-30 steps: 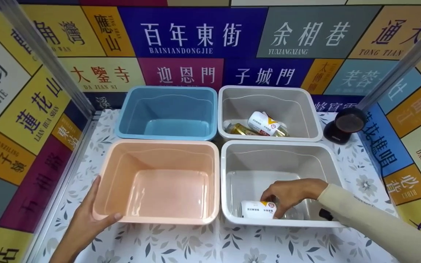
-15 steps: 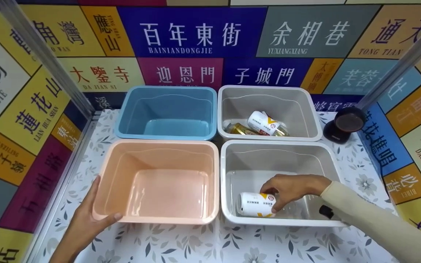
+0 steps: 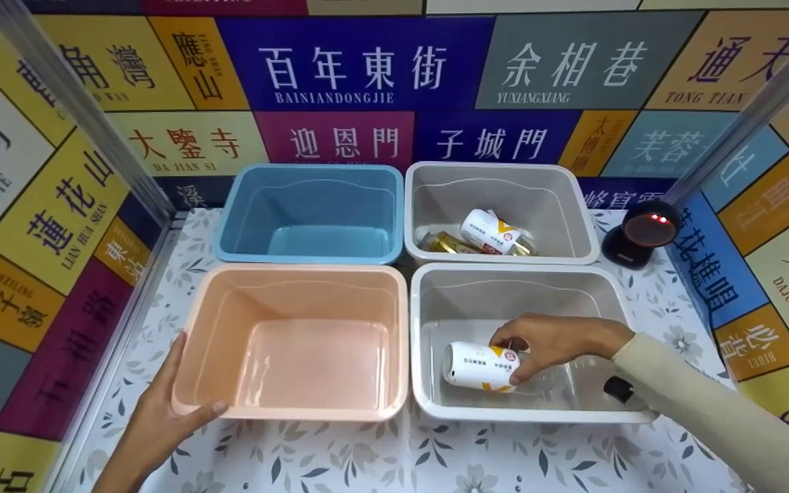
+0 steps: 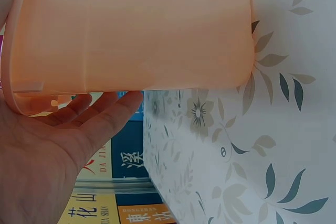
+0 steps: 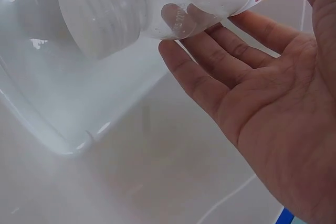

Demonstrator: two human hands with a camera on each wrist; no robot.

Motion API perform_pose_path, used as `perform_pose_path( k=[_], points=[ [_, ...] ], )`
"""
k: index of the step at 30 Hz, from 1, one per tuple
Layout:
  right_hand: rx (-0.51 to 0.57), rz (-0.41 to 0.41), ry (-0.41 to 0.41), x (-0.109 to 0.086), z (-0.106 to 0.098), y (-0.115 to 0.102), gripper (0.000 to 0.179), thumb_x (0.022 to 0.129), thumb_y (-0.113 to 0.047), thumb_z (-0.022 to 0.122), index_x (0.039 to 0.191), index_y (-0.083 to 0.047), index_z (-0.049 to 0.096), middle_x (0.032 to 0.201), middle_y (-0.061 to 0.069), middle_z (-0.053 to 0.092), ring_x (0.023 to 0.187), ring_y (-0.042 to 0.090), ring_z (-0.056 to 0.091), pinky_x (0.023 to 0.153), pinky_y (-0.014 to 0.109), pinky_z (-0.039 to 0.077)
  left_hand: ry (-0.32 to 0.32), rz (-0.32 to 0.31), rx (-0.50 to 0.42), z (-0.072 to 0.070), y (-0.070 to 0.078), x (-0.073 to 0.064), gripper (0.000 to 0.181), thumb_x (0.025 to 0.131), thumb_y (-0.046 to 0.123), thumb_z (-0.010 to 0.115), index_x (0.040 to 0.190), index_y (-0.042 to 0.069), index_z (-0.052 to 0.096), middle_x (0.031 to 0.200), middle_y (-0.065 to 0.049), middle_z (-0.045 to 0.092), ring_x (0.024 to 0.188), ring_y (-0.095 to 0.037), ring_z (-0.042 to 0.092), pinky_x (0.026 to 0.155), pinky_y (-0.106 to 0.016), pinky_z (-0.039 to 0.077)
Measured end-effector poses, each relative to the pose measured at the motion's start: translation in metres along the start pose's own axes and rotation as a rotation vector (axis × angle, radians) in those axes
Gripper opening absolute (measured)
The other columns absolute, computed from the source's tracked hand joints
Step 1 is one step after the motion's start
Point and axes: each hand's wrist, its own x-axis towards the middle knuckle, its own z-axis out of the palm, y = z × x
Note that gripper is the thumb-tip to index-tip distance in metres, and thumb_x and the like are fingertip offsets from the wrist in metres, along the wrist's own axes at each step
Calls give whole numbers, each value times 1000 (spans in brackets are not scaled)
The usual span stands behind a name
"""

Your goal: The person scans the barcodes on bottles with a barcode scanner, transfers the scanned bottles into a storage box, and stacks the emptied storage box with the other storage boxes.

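Observation:
My right hand (image 3: 555, 346) grips a clear plastic bottle (image 3: 482, 366) with a white and yellow label, lying on its side inside the front grey bin (image 3: 538, 414). In the right wrist view the bottle's pale screw cap (image 5: 100, 17) points left, and the curled fingers (image 5: 210, 69) reach under its clear shoulder. My left hand (image 3: 172, 404) rests at the front left corner of the peach bin (image 3: 292, 413). Its straight fingers (image 4: 113, 116) lie along the outer wall, with the thumb at the front rim.
A blue bin (image 3: 309, 260) stands behind the peach one. The back grey bin (image 3: 504, 260) holds a similar white-labelled bottle (image 3: 487, 231) and a golden bottle (image 3: 453, 244). Behind the grey bins' right side stands a black scanner-like device (image 3: 641, 233) with red lights.
My right hand has raised the bottle from near the front wall, a little farther back in the grey bin. Red lights now show on the black device. The left hand has stayed put.

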Motion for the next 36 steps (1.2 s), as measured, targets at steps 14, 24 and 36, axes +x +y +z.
perform_pose_path(
  k=[14, 24, 36],
  points=[
    [2, -2, 76, -19, -23, -5, 57, 90, -32, 91, 137, -5, 74, 126, 0, 76, 118, 25, 72, 109, 54, 54, -1, -2, 7, -1, -2, 1, 129, 92, 32, 92, 177, 38, -4, 182, -22, 16, 140, -44, 53, 112, -60, 47],
    [-12, 38, 113, -30, -32, -14, 57, 89, -32, 92, 138, -8, 75, 125, -2, 77, 116, 23, 73, 106, 52, 56, 1, -6, 19, 0, -2, 1, 129, 92, 32, 93, 178, 36, -4, 181, -24, 18, 138, -45, 55, 112, -63, 47],
    [-76, 70, 197, -46, -41, -32, 66, 89, -40, 94, 144, -11, 72, 130, -3, 76, 119, 21, 71, 109, 55, 54, 0, -17, 17, 0, -1, -1, 130, 92, 33, 93, 177, 38, -4, 181, -21, 20, 138, -41, 56, 98, -23, 50]
  ],
)
